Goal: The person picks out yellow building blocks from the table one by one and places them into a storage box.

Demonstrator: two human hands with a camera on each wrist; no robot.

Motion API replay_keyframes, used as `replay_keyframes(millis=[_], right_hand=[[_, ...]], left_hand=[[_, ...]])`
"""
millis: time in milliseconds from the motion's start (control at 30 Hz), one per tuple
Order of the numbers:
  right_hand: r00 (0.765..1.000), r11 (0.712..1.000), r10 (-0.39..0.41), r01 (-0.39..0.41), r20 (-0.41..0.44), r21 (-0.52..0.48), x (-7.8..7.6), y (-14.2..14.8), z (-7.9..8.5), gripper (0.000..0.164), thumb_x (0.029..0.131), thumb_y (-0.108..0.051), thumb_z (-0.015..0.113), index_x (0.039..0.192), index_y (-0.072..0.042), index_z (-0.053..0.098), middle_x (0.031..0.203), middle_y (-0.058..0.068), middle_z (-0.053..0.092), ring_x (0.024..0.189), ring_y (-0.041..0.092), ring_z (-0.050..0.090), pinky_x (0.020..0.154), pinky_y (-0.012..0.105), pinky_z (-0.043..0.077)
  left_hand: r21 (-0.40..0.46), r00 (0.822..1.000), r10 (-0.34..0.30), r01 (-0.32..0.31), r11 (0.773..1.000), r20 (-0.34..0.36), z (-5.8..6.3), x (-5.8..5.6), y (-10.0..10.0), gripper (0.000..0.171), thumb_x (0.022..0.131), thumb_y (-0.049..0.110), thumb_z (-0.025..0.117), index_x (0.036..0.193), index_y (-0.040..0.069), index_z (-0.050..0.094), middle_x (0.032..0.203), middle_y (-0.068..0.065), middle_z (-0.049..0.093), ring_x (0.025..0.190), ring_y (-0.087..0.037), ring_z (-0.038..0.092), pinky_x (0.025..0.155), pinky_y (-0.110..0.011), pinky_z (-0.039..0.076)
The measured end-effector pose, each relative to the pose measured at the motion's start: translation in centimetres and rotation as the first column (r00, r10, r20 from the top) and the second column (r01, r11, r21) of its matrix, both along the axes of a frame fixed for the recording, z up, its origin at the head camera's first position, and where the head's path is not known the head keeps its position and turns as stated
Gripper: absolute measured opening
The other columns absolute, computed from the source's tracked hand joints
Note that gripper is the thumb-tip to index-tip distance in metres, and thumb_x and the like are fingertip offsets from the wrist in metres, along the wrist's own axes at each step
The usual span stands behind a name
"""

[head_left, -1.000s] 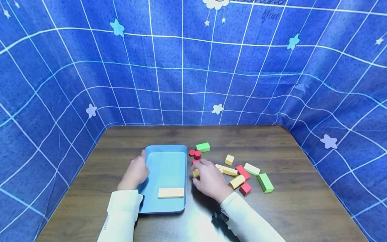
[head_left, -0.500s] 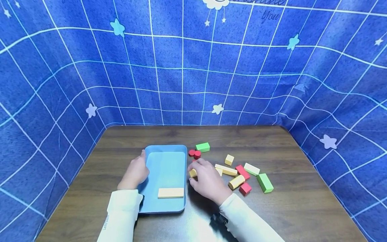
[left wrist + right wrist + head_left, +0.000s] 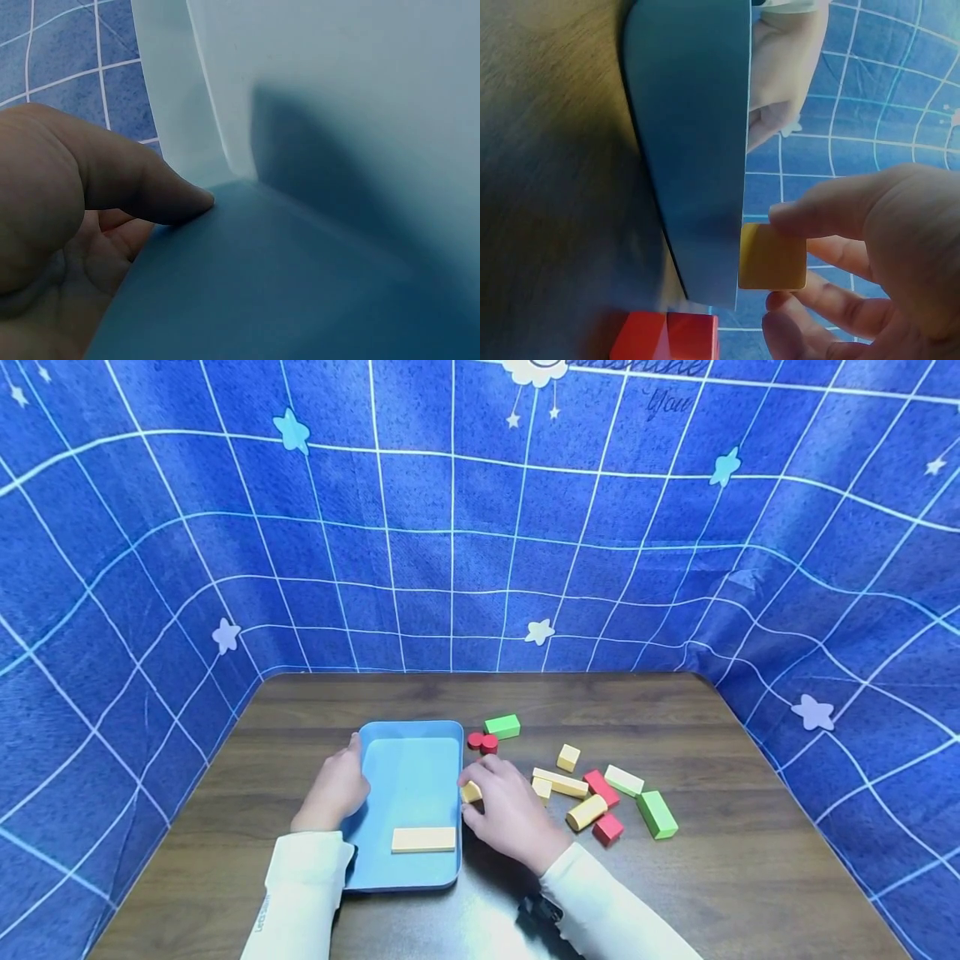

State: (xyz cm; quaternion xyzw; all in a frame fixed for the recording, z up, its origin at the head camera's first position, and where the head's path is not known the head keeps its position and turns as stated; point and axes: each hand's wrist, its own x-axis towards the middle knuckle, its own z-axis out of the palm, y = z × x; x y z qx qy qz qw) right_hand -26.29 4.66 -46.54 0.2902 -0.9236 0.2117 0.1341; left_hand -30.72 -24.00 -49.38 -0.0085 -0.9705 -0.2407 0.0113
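A blue tray [image 3: 408,777] lies on the table with one cream plank [image 3: 423,840] near its front right corner. My left hand [image 3: 337,789] grips the tray's left wall; in the left wrist view its thumb [image 3: 150,180] lies over the rim. Between thumb and fingers, my right hand [image 3: 513,814] pinches a yellow block [image 3: 772,256] with a square face. That block is level with the top of the tray's right wall [image 3: 690,150] and right beside it. From the head view, the fingers partly cover the block.
Right of the tray, a green block [image 3: 502,727] and two red discs [image 3: 482,742] lie toward the back. Further right are a yellow cube [image 3: 568,757], a yellow cylinder [image 3: 587,812], a long yellow bar [image 3: 561,782], a red cube [image 3: 608,828] and a green block [image 3: 658,814].
My right hand has moved left with the yellow block, up to the tray's right wall, uncovering a small yellow block behind it. The left hand and the tray stay put.
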Motion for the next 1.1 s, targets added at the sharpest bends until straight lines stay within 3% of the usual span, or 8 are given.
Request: replay_keyframes(millis=[333,1100], right_hand=[[0.999,0.999,0.045,-0.045,-0.017,0.004,0.3,-0.6,0.3,0.026,0.081,-0.031,0.07,0.104,-0.023,0.062,0.104,-0.006,0.055,0.094,0.011,0.048,0.078,0.035,0.052],[0.993,0.994,0.107,-0.106,-0.056,0.01,0.4,-2.2,-0.3,0.023,0.08,-0.029,0.072,0.101,-0.021,0.064,0.099,-0.008,0.056,0.084,0.006,0.048,0.072,0.03,0.052]], left_hand=[[0.012,1.0,0.011,-0.011,1.0,0.012,0.1,0.2,0.0,0.069,0.087,-0.004,0.046,0.146,-0.007,0.01,0.142,-0.032,0.032,0.125,-0.044,0.033,0.1,-0.063,0.033],[0.002,1.0,0.01,-0.01,1.0,0.027,0.3,0.2,0.1,0.07,0.087,-0.004,0.045,0.146,-0.008,0.007,0.141,-0.033,0.033,0.123,-0.044,0.036,0.099,-0.063,0.035]])
